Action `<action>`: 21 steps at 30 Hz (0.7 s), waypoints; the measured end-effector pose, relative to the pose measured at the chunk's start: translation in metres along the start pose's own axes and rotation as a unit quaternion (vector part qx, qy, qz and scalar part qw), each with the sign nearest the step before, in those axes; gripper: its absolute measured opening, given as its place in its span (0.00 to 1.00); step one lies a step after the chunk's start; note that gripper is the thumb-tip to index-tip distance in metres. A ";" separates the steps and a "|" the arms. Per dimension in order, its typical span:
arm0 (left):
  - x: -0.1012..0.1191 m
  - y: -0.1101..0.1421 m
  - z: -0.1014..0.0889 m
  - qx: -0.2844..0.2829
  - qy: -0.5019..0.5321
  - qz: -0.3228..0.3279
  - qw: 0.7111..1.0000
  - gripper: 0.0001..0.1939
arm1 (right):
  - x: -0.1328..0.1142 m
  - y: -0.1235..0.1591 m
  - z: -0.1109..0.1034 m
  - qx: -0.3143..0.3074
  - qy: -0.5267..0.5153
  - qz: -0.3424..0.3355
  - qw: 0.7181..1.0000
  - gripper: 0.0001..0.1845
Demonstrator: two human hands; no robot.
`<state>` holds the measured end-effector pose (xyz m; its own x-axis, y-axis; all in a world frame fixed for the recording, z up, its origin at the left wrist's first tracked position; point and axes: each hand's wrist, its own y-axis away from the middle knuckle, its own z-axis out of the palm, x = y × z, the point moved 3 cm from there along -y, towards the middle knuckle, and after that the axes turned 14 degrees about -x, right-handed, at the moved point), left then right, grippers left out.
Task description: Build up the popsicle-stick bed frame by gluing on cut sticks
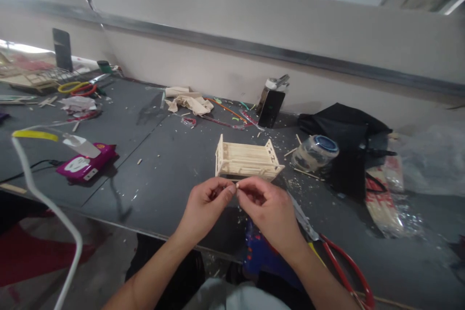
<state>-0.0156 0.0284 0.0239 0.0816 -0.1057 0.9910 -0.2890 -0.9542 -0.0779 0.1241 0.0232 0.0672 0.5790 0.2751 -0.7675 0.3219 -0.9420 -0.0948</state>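
Observation:
My left hand (209,206) and my right hand (271,210) meet at the fingertips, just in front of a small model bed made of wooden sticks (250,155). Thumb and forefinger of each hand are closed in a pinch. Between them shows a tiny pale wooden piece (237,185), mostly hidden by the fingers. The model stands upright on the dark table, with taller end panels and low side rails. Close to my right forearm lies a pair of scissors with red handles (343,256), partly covered by the arm.
A clear jar with a blue lid (315,152) lies right of the model, beside a black bag (345,126). Behind stands a phone (271,109). Stick packs (385,198) are at right. A purple power strip (87,162) and white cable (47,203) are at left.

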 end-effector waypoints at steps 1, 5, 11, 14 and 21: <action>-0.002 0.000 0.000 0.003 0.003 0.000 1.000 0.11 | 0.000 -0.001 0.000 0.004 -0.013 0.004 1.000 0.06; -0.007 0.000 0.000 0.013 -0.013 0.016 1.000 0.10 | -0.001 -0.005 0.000 0.007 -0.043 0.010 0.999 0.05; -0.001 -0.001 -0.001 0.006 -0.087 0.059 0.994 0.07 | 0.004 -0.006 0.000 0.004 -0.075 0.034 0.997 0.05; -0.002 -0.003 0.000 0.012 -0.128 0.065 0.990 0.05 | 0.005 -0.006 -0.001 -0.005 -0.066 0.040 0.997 0.06; -0.006 -0.005 0.001 0.042 -0.192 0.080 0.977 0.05 | -0.002 -0.009 -0.007 0.006 0.121 -0.039 0.992 0.06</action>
<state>-0.0133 0.0332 0.0180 0.3992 -0.3368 0.8528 -0.2496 -0.9349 -0.2524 0.1256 0.0322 0.0736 0.7158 0.3831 -0.5838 0.3637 -0.9182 -0.1567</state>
